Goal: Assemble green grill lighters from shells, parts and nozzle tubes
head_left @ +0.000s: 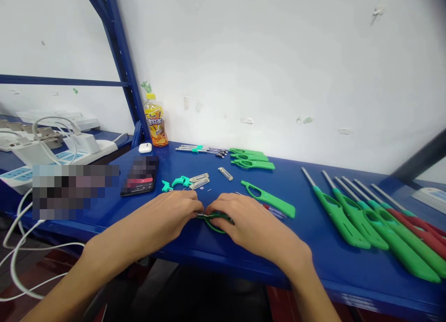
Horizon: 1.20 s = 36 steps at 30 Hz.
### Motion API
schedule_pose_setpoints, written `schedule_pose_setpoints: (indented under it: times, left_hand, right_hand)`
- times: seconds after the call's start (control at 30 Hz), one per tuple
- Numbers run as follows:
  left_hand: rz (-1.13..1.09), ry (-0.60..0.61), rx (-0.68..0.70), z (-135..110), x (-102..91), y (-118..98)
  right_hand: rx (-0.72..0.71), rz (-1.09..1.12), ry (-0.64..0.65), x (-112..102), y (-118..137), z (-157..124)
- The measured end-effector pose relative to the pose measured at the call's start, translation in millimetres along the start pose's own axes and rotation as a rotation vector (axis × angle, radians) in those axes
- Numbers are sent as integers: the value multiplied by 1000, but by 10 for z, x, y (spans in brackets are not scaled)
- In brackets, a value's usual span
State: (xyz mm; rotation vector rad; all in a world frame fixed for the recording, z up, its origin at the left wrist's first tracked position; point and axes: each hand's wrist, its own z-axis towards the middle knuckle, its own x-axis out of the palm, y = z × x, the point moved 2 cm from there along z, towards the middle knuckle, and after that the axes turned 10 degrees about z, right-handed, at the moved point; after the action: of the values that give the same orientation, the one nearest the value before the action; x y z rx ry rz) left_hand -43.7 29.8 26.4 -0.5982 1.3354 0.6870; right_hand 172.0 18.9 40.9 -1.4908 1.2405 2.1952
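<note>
Over the front of the blue table, my left hand [177, 211] and my right hand [237, 215] are close together. Between them is a green lighter casing [214, 225], partly covered by my fingers. The right fingers are closed around its looped part. My left thumb and fingertips pinch a thin silvery metal piece [200, 214] at the casing's front end; most of it is hidden. Beyond the hands lie teal plastic parts [181, 180], clear fuel cartridges [200, 180] and a single cartridge [225, 174]. Another green casing half [270, 199] lies just past my right hand.
Several long-necked lighters [343, 217], green and red, lie at the right. Metal tubes with wires [202, 149] and green casing halves [252, 164] lie near the wall. A phone [140, 175], white earbud case [145, 147], drink bottle [155, 122] and power strip [101, 147] are leftward.
</note>
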Motion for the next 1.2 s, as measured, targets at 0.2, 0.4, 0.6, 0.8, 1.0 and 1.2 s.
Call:
schedule_pose_setpoints:
  times: [0.2, 0.4, 0.6, 0.8, 1.0, 1.2]
  left_hand:
    - [-38, 66, -14, 41, -51, 10]
    - [-64, 58, 11, 36, -51, 17]
    - [-97, 35, 25, 36, -34, 29]
    - [-130, 41, 45, 30, 68, 123]
    - [-156, 55, 9, 27, 49, 85]
    - [-157, 49, -23, 19, 15, 27]
  right_hand:
    - [-15, 8, 1, 12, -13, 1]
    - [-19, 8, 0, 6, -14, 6]
    - [-4, 9, 4, -10, 28, -4]
    - [-3, -2, -11, -6, 34, 0]
    - [1, -14, -28, -19, 35, 5]
    - [-13, -30, -48, -7, 31, 15]
